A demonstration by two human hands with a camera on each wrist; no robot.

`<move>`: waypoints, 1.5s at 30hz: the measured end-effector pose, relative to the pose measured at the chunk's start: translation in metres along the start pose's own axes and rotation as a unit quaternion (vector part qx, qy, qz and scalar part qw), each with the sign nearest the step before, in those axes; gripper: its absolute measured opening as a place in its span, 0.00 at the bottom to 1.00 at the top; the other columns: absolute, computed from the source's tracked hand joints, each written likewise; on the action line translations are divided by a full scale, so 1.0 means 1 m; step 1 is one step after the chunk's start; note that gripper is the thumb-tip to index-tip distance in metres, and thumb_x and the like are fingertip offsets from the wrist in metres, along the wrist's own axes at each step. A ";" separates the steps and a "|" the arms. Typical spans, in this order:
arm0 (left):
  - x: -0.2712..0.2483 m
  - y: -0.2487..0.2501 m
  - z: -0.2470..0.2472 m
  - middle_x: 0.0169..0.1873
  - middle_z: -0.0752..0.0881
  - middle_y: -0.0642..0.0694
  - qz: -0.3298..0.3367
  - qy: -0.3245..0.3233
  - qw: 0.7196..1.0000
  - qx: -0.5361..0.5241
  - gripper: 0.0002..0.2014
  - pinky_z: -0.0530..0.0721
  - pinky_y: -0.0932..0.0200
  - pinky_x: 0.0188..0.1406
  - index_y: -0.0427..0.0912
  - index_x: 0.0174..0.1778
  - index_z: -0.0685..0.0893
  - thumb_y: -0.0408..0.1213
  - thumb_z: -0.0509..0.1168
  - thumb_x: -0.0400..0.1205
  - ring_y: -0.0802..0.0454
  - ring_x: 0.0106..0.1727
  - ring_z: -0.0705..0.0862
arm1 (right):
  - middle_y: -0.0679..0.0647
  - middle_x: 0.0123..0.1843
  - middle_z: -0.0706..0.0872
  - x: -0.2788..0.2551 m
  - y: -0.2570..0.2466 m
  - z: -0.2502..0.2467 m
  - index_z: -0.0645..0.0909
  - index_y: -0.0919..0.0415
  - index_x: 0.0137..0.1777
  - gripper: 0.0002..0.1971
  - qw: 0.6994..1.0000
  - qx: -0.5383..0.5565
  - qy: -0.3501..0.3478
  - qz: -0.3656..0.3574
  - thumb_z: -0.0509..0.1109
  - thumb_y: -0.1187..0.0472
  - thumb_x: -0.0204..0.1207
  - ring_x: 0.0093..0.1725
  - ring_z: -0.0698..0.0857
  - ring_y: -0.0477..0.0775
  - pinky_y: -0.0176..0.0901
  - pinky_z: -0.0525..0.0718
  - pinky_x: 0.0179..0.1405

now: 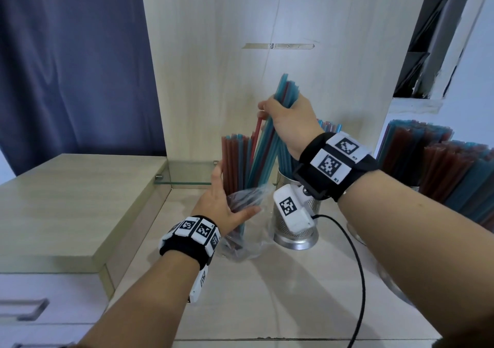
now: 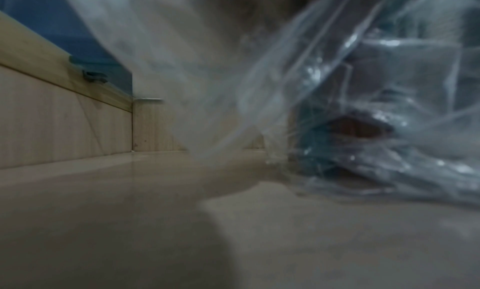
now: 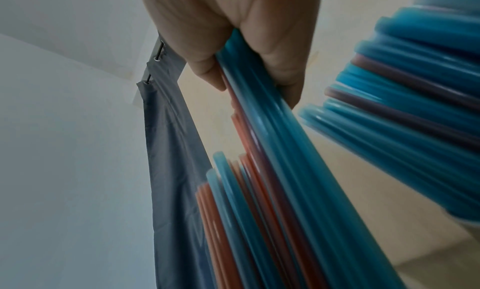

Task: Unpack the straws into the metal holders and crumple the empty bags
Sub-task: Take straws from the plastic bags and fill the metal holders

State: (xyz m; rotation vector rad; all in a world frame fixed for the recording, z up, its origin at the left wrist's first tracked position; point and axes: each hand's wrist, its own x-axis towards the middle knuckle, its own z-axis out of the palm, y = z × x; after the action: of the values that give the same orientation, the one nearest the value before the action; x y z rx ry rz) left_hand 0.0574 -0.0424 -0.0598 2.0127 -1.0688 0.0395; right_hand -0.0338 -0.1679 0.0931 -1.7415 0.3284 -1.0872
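Observation:
A clear plastic bag (image 1: 248, 243) stands on the counter with red and blue straws (image 1: 235, 158) sticking out of its top. My left hand (image 1: 224, 206) cups the bag near its mouth, thumb in front and fingers behind. Above it, my right hand (image 1: 286, 115) grips a bundle of mostly blue straws (image 1: 283, 91) whose lower ends still reach down into the bag. A perforated metal holder (image 1: 296, 238) with straws in it stands just right of the bag, partly hidden by my right wrist. The left wrist view shows the bag (image 2: 363, 88) close up. In the right wrist view my fingers (image 3: 246, 36) wrap the bundle (image 3: 285, 149).
Two more holders packed with straws (image 1: 417, 147) (image 1: 467, 176) stand at the right. A raised wooden cabinet top (image 1: 66, 200) and a small glass shelf (image 1: 187, 174) border the left. A black cable (image 1: 358, 267) trails over the counter. A wooden panel rises close behind.

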 end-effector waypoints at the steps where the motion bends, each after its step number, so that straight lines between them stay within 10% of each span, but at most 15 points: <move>1: 0.000 -0.001 0.000 0.75 0.75 0.41 -0.004 -0.003 1.000 0.001 0.63 0.76 0.52 0.68 0.54 0.82 0.37 0.66 0.75 0.65 0.41 0.71 0.79 | 0.56 0.40 0.88 0.002 -0.003 -0.001 0.79 0.59 0.39 0.06 1.000 0.017 -0.006 0.002 0.67 0.65 0.78 0.46 0.90 0.64 0.61 0.88 0.51; 6: 0.001 0.000 0.000 0.77 0.73 0.41 -0.024 -0.009 1.000 0.002 0.62 0.75 0.48 0.71 0.56 0.82 0.36 0.65 0.75 0.65 0.41 0.74 0.77 | 0.51 0.30 0.84 0.009 -0.018 -0.010 0.78 0.58 0.35 0.11 0.999 0.042 -0.007 -0.016 0.64 0.66 0.79 0.40 0.83 0.59 0.72 0.84 0.54; 24: 0.004 -0.003 0.002 0.72 0.77 0.40 -0.007 0.019 1.000 0.000 0.55 0.76 0.54 0.66 0.48 0.84 0.41 0.55 0.75 0.74 0.41 0.69 0.80 | 0.49 0.29 0.78 0.019 -0.060 -0.066 0.73 0.62 0.47 0.04 0.975 0.199 0.085 -0.048 0.66 0.65 0.83 0.29 0.80 0.49 0.45 0.84 0.36; 32: 0.007 -0.010 0.006 0.74 0.77 0.40 -0.009 0.034 0.999 0.007 0.52 0.80 0.48 0.66 0.49 0.84 0.42 0.55 0.72 0.76 0.40 0.68 0.81 | 0.49 0.32 0.79 0.017 -0.069 -0.098 0.73 0.60 0.46 0.04 0.981 0.116 0.079 -0.131 0.66 0.64 0.82 0.33 0.82 0.50 0.48 0.86 0.41; 45: 0.008 -0.010 0.005 0.71 0.79 0.40 -0.008 0.047 0.999 0.007 0.50 0.82 0.45 0.64 0.48 0.84 0.44 0.54 0.72 0.76 0.39 0.65 0.84 | 0.49 0.32 0.80 0.020 -0.005 -0.088 0.74 0.62 0.52 0.08 0.995 0.058 0.013 -0.075 0.68 0.59 0.80 0.33 0.82 0.50 0.45 0.83 0.39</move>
State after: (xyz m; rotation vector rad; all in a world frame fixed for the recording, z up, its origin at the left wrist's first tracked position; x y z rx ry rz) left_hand 0.0675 -0.0483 -0.0666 2.0113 -0.9964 0.1326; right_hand -0.0935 -0.2322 0.1143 -1.6696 0.1497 -1.2130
